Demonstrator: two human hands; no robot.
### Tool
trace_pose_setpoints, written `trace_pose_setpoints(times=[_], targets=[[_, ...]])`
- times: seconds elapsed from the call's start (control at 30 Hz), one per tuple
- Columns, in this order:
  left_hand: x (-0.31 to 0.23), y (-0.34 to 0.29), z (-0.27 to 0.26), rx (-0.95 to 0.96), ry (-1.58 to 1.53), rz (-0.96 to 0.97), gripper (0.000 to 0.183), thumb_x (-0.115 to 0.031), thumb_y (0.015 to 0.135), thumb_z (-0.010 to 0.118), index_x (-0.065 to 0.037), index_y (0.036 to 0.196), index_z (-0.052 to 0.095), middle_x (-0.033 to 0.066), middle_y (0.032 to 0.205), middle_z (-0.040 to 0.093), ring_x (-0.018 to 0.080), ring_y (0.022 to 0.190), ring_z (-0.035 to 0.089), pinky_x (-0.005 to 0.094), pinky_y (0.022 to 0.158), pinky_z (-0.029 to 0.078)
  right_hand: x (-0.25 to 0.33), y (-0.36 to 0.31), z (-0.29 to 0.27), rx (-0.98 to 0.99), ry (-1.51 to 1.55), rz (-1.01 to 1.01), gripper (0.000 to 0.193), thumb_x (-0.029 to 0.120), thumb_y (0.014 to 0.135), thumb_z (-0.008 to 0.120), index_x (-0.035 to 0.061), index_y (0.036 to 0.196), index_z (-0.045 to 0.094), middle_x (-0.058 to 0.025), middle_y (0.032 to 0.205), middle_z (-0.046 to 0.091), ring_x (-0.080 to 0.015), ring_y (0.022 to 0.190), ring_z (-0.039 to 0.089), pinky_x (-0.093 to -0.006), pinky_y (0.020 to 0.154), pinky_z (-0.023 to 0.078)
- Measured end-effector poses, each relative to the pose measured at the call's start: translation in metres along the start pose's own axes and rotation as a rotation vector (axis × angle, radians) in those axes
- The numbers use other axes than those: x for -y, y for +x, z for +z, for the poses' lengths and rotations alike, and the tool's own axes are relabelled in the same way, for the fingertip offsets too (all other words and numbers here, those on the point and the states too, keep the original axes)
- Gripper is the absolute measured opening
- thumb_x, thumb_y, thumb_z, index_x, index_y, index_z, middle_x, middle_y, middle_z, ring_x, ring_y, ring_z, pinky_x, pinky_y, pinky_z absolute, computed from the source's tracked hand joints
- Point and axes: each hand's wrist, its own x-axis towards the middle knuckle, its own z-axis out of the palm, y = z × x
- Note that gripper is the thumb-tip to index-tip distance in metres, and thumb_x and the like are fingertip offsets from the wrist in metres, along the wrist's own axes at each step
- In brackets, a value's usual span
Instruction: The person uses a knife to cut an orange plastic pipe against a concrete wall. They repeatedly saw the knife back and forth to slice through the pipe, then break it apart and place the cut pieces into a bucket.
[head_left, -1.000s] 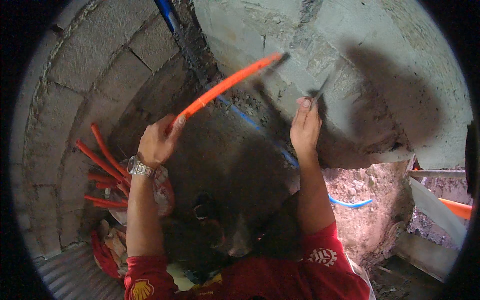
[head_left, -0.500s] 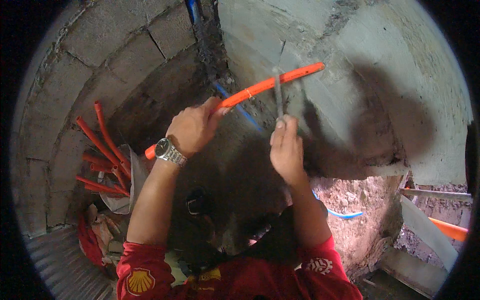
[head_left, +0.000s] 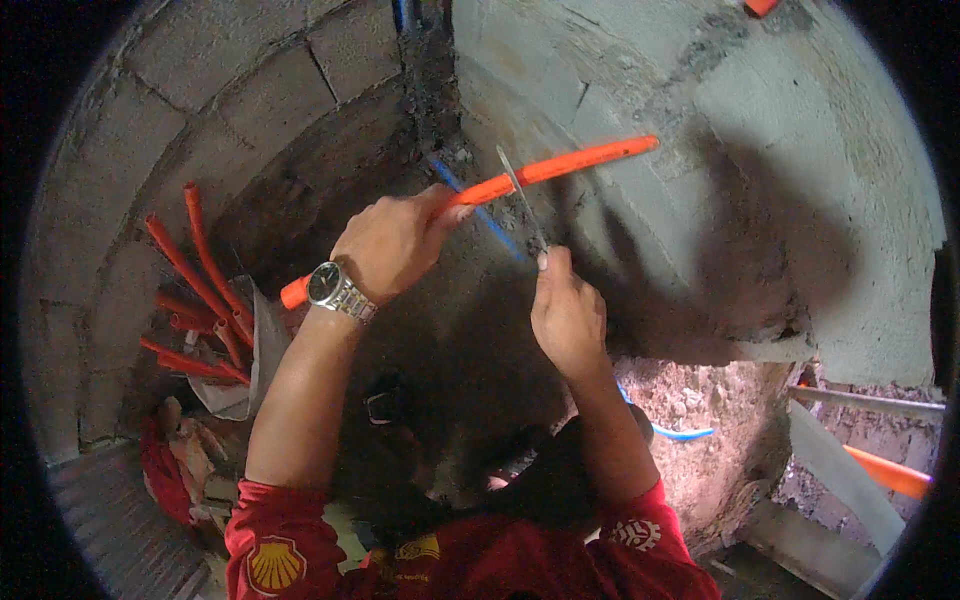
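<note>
My left hand, with a watch at the wrist, is closed round an orange plastic pipe. The pipe slants up to the right, its short lower end showing beside the watch. In my closed right hand is a thin, narrow metal strip that looks like a hacksaw blade. The blade crosses the pipe a little right of my left hand, its far tip standing out beyond the pipe. Whether it has cut into the pipe is too small to tell.
Cut orange pipes stand in a pale sack at left. Block wall and plastered wall meet ahead, with a blue pipe in the corner. At right lie another blue pipe, an orange pipe and rubble.
The blade has shifted left along the pipe, closer to my left hand, and now slants across it. My right hand has lowered slightly. The left hand keeps its hold.
</note>
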Motion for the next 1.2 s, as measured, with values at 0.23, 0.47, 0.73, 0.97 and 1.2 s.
trace_pose_setpoints(times=[0.23,0.47,0.73,0.97,1.2], targets=[[-0.011,0.002,-0.002,-0.025,0.038,-0.05,0.038,-0.047,0.1,0.052,-0.015,0.112,0.067,0.0216,0.082,0.069,0.0442,0.08,0.067,0.0539,0.07,0.053,0.034,0.043,-0.012,0.004,-0.095,0.02,0.019,0.018,0.102,0.043,0.004,0.116,0.045,-0.0314,0.078,0.066,-0.0524,0.077,0.065,-0.0628,0.069,0.051],[-0.003,0.016,-0.012,0.038,0.015,-0.07,0.039,-0.049,0.1,0.049,-0.018,0.115,0.067,0.0202,0.089,0.071,0.042,0.087,0.069,0.0552,0.074,0.054,0.001,0.0,-0.008,0.05,0.103,0.128,0.019,0.022,0.105,0.038,0.0048,0.111,0.045,-0.0344,0.083,0.063,-0.0579,0.085,0.058,-0.0662,0.072,0.044],[0.012,0.02,-0.017,0.045,0.065,-0.041,0.039,-0.05,0.1,0.05,-0.016,0.114,0.066,0.0211,0.089,0.07,0.0427,0.085,0.068,0.0559,0.072,0.053,0.015,0.03,0.0,0.059,-0.075,-0.021,0.035,0.011,0.095,0.053,0.0002,0.127,0.045,-0.0323,0.075,0.064,-0.0505,0.073,0.066,-0.0599,0.062,0.053],[0.008,0.023,-0.01,0.092,-0.059,-0.008,0.039,-0.046,0.101,0.051,-0.012,0.113,0.065,0.0216,0.089,0.07,0.0446,0.086,0.066,0.055,0.073,0.052,0.054,0.085,-0.018,0.001,-0.074,-0.026,0.024,0.011,0.097,0.049,0.001,0.118,0.048,-0.0313,0.075,0.065,-0.0491,0.074,0.067,-0.0583,0.063,0.053],[0.02,0.017,-0.01,0.116,-0.097,-0.006,0.041,-0.05,0.101,0.047,-0.016,0.113,0.067,0.0209,0.092,0.071,0.0433,0.091,0.067,0.0562,0.077,0.052,0.034,0.031,-0.012,0.085,-0.069,0.057,0.026,0.015,0.097,0.05,0.0029,0.12,0.048,-0.0312,0.077,0.066,-0.0521,0.075,0.066,-0.0617,0.066,0.052]])
